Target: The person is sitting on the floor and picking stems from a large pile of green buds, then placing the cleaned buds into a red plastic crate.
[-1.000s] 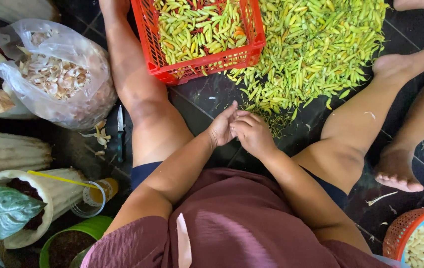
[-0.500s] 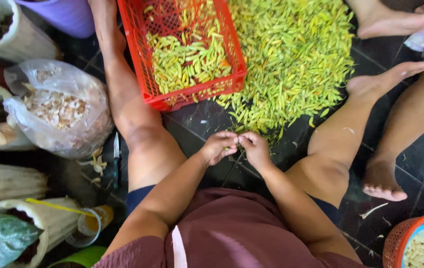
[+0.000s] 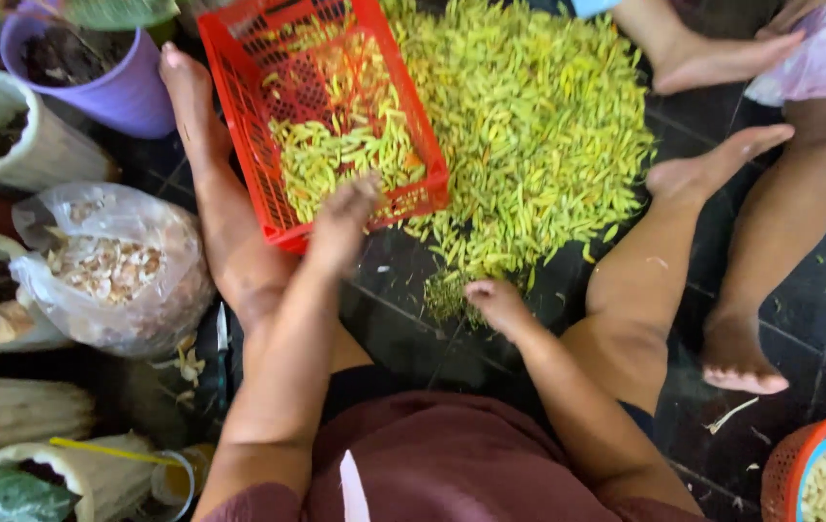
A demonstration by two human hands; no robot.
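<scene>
Fingers (image 3: 360,193) of left hand (image 3: 340,224) over red crate (image 3: 250,92) w/ yellow-green buds (image 3: 336,155).

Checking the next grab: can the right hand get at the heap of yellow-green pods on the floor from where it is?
Probably yes. The right hand rests at the near edge of the heap of pods, nothing lying between them; the red crate sits off to the side, under the left hand.

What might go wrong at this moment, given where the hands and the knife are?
1. The left hand hangs over the red crate's near rim; pods could drop outside it.
2. A knife lies on the floor beside the left leg, so a shifted leg might meet the blade.
3. The right hand may scatter the loose pod pile.
</scene>
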